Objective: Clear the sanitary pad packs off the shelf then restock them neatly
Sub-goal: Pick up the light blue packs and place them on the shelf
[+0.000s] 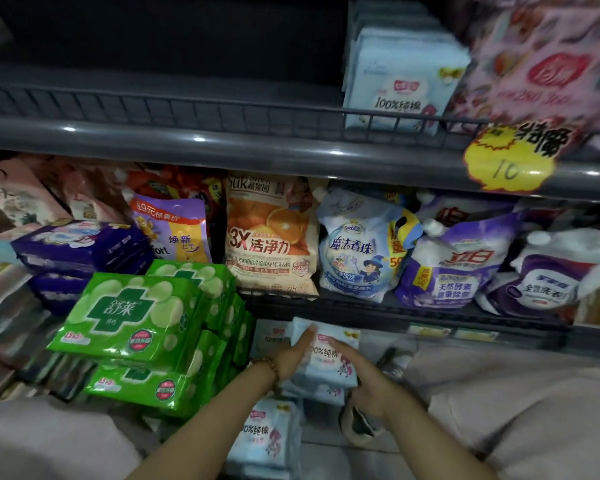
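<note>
L hand (pixel 293 355): grasps left edge of held blue pack (pixel 329 356), fingers curled up along its side; bead bracelet (pixel 267 367) on wrist.
R hand (pixel 362 381): grasps same pk from right & bottom, fingers laid over its front, lower corner in palm.
Held blue pack: light-blue pad pk, roughly upright, printed front twd camera, low in front of shelving, under middle shelf rail.
Loose blue packs (pixel 267 436): same kind, piled below the hands; nearest one lies face up.
Top shelf (pixel 222 143): row of blue packs (pixel 395 77) standing one behind another at right, behind wire rail.
Pink packs (pixel 541 64): just right of that row, blurred.
Price tag (pixel 510 161): yellow, on top shelf's front edge, under pink packs.
Middle shelf: detergent pouches (pixel 271 237) side by side, upright.
Green packs (pixel 136 320): stacked at left, beside L forearm.
Purple packs (pixel 80 244): stacked just behind & above green packs.
</note>
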{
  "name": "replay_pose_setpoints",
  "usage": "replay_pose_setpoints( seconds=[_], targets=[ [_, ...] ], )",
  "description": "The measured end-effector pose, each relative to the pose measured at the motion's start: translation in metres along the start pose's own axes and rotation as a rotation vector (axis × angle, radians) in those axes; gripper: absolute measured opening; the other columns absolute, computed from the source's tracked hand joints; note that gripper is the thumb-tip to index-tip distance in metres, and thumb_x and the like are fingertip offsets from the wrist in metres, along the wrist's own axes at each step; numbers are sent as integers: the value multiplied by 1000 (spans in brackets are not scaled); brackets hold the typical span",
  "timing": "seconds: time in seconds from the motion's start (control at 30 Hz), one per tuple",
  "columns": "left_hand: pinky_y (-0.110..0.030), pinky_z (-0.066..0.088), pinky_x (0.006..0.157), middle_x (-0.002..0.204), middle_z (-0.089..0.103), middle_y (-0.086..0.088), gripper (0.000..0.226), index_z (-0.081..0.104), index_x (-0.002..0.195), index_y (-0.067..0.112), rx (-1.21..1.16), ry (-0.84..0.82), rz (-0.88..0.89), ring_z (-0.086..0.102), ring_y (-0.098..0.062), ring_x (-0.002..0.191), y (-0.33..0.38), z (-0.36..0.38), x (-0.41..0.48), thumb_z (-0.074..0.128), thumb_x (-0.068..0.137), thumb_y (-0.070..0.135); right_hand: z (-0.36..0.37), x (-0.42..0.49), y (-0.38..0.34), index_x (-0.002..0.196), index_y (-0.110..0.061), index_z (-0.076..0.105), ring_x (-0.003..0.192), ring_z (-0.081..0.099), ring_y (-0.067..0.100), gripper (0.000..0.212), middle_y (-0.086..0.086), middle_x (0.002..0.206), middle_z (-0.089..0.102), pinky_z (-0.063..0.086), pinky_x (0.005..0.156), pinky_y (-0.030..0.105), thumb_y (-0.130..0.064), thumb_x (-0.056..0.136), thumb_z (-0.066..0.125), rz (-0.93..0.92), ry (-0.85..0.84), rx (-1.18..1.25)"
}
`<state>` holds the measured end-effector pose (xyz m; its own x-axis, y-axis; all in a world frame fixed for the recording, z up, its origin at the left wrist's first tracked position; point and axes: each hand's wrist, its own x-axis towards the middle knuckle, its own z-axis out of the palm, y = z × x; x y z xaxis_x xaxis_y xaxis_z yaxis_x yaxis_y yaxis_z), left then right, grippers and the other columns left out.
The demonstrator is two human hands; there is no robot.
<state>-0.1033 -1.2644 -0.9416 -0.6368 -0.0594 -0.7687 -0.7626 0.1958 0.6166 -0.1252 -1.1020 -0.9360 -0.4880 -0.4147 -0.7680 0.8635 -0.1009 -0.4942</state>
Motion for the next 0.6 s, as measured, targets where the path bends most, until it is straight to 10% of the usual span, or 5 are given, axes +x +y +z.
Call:
replay_pose_setpoints(
  seconds=[0.33, 0.6],
  targets=[
    [-30, 37, 105, 127, 49, 7, 59, 48, 123, 37, -145, 116, 652, 51, -8, 115, 128, -18, -110, 51, 77, 74, 54, -133, -110, 118, -16, 60, 85, 73, 19, 45, 8, 101, 74, 57, 62, 27, -30, 76, 64, -483, -75, -126],
    [-25, 43, 101, 124, 36, 16, 84, 29, 137, 49, -55, 220, 1081, 40, 8, 117, 196, -51, -209, 46, 60, 79, 105, -226, -168, 127, -37, 49, 108, 66, 16, 82, -7, 115, 70, 50, 96, 41, -50, 54, 85, -868, -155, -388]
  ],
)
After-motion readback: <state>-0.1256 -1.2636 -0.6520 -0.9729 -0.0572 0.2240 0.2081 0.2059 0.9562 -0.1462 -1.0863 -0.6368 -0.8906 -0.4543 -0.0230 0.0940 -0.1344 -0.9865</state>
